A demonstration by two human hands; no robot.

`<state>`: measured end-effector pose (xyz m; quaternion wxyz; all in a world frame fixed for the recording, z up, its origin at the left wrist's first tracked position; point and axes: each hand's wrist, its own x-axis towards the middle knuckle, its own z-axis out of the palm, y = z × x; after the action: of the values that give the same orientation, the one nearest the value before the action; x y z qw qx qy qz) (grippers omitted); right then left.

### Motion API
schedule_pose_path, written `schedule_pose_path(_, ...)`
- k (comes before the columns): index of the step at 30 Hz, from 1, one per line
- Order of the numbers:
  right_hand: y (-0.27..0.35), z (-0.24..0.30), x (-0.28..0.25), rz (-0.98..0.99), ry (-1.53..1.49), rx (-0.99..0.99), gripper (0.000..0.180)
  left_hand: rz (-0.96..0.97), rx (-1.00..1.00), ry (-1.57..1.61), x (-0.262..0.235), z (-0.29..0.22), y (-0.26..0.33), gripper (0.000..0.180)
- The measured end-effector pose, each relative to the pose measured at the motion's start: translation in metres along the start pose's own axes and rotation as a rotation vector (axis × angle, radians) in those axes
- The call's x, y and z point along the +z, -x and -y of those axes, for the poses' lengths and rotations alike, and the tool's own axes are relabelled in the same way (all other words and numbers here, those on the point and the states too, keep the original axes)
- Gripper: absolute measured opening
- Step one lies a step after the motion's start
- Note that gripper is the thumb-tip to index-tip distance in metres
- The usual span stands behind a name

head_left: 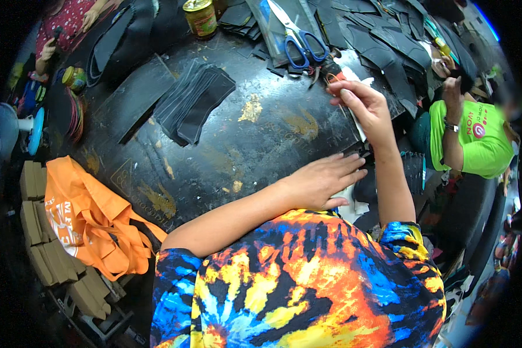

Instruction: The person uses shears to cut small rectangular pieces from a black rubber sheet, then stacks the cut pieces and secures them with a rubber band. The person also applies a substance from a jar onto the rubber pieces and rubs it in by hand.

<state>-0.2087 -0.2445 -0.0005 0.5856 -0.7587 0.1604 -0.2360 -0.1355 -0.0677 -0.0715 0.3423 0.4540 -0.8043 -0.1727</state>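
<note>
My right hand is raised over the table's right side, thumb and fingertips pinched together. A thin yellowish loop shows by the fingertips, in front of a small red-orange object; whether the fingers grip the loop cannot be made out. Palm down near the table's front edge, my left hand has its fingers stretched out and holds nothing. White scraps lie beneath and beside it. Blue-handled scissors rest just beyond my right hand. Left of the middle lies a fanned stack of black cut pieces.
The dark worn table carries more black pieces at the far right and a round container at the back. An orange bag lies over cardboard boxes at left. A person in a lime-green shirt works at right; another person's hands show far left.
</note>
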Motion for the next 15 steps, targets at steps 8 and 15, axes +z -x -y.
schedule_pose_path(8,-0.014,-0.049,0.025,0.044,-0.039,0.113,0.029,-0.100,-0.331,-0.079,-0.041,0.000,0.060,0.084)
schedule_pose_path(15,-0.019,-0.076,0.057,-0.001,0.049,0.083,0.031,-0.689,-0.763,-0.346,-0.079,-0.032,0.167,0.078)
